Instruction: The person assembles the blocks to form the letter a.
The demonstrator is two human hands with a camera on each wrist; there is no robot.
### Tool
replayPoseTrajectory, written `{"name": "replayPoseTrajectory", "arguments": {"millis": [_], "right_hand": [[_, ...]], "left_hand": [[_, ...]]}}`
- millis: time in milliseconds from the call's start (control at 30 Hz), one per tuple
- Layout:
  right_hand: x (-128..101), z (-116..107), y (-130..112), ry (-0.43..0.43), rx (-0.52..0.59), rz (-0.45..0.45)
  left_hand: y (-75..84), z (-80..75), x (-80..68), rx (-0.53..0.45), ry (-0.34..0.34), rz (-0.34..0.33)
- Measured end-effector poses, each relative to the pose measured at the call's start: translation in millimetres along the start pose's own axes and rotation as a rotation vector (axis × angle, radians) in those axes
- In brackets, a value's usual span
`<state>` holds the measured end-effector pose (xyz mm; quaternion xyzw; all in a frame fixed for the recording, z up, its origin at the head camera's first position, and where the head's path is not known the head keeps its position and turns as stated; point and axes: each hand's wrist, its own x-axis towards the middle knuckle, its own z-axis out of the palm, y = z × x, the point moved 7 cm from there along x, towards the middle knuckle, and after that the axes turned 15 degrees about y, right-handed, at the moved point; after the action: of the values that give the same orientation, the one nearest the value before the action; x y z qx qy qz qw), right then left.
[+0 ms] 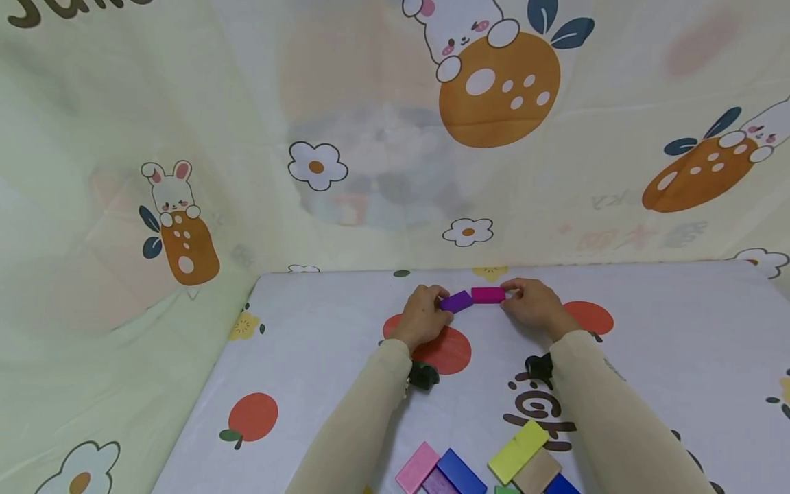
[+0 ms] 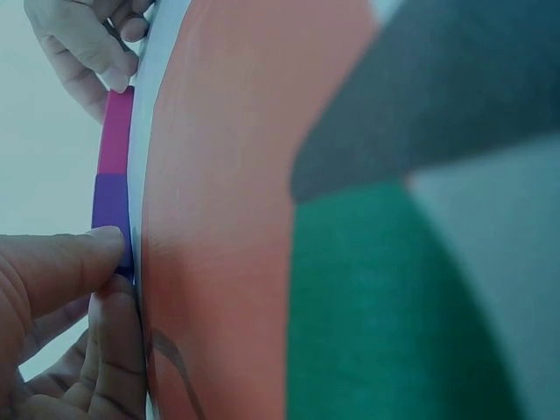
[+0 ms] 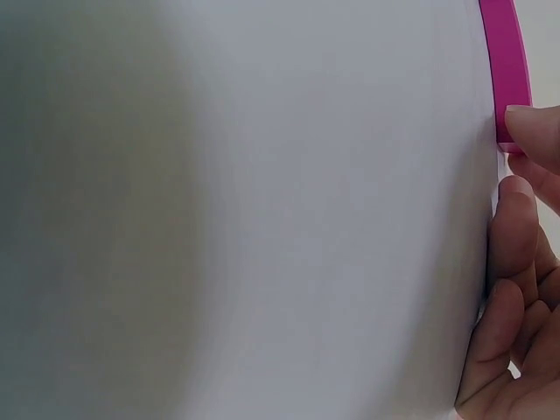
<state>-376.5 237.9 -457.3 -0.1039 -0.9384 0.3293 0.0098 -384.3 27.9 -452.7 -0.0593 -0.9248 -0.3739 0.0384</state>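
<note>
At the far middle of the table, a purple block [image 1: 457,301] and a magenta block [image 1: 488,295] lie end to end on the cloth, touching. My left hand [image 1: 443,307] pinches the purple block's left end. My right hand [image 1: 509,291] pinches the magenta block's right end. In the left wrist view the purple block [image 2: 111,219] sits between my left fingertips [image 2: 83,254], the magenta block [image 2: 116,131] lies beyond it, and the right hand's fingers [image 2: 87,48] are at its far end. In the right wrist view, only the magenta block [image 3: 506,70] and my right fingertips [image 3: 531,131] show.
The table [image 1: 666,343] is covered by a white cloth printed with red fruit. Several loose blocks lie at the near edge between my forearms: pink [image 1: 417,466], blue [image 1: 461,472], yellow [image 1: 518,451], tan [image 1: 537,472]. A printed curtain [image 1: 185,171] hangs behind and to the left.
</note>
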Motion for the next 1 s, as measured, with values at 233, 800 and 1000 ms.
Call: {"name": "replayPoseTrajectory", "arguments": {"millis": [233, 800, 1000], "right_hand": [[-0.2, 0.0, 0.7, -0.002, 0.001, -0.003], [-0.4, -0.5, -1.3, 0.013, 0.002, -0.024], [-0.8, 0.2, -0.3, 0.003, 0.005, -0.019]], "left_hand": [[-1.3, 0.9, -0.7, -0.005, -0.006, -0.036], [2.3, -1.4, -0.3, 0.015, 0.006, 0.040], [1.3, -2.0, -1.2, 0.007, 0.003, 0.029]]}}
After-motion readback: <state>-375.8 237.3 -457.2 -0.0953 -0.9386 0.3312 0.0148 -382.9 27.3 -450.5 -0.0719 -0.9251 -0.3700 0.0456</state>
